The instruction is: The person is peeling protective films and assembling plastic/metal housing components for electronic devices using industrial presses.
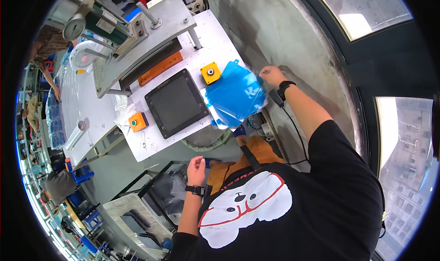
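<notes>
The right hand (271, 75) pinches the top blue plastic sheet (236, 96), best peeled singly off the stack, while the left hand (196, 165) hangs loosely open.

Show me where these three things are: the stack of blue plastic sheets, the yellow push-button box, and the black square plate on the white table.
stack of blue plastic sheets (234, 95), head view, middle of the top sheet.
yellow push-button box (210, 72), head view, its top face beside the button.
black square plate (177, 102), head view, centre of its dark surface.
</notes>
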Available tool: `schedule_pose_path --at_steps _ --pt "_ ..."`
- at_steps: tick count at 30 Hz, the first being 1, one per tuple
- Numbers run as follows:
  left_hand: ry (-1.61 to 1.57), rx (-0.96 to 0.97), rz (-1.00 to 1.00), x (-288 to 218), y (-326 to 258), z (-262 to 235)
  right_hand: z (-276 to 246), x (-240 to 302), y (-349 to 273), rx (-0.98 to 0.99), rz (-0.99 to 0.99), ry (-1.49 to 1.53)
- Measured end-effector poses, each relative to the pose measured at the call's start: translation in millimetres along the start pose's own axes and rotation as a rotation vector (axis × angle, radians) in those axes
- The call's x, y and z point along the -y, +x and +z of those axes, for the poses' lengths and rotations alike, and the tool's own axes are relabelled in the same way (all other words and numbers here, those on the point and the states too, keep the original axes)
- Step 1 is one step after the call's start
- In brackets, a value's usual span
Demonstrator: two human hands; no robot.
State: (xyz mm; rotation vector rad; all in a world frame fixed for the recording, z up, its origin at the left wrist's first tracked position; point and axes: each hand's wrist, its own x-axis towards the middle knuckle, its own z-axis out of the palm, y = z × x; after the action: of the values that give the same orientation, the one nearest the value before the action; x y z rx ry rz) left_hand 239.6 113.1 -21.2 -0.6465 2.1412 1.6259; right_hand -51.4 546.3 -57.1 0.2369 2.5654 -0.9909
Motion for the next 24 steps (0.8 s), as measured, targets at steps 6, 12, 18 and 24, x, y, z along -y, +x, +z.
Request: schedule_pose_path --at_steps 6,12,18,24 --pt "0.126 -0.075 -0.01 -17.1 -1.3 7.3 -17.4 26.2 -31.8 0.013 -0.033 0.448" --pt "0.287 -0.114 0.492 -131.2 6.8 34.9 -49.7 109.2 -103.0 0.413 0.088 1.224" --pt "-0.13 -0.208 0.773 -275.6 -18.6 54.8 -26.3 210.4 -163.0 0.64 -0.141 1.514" --pt "-0.119 -0.297 0.82 -287.4 -60.5 14.0 -9.1 274.1 -203.4 0.71 -0.366 1.43"
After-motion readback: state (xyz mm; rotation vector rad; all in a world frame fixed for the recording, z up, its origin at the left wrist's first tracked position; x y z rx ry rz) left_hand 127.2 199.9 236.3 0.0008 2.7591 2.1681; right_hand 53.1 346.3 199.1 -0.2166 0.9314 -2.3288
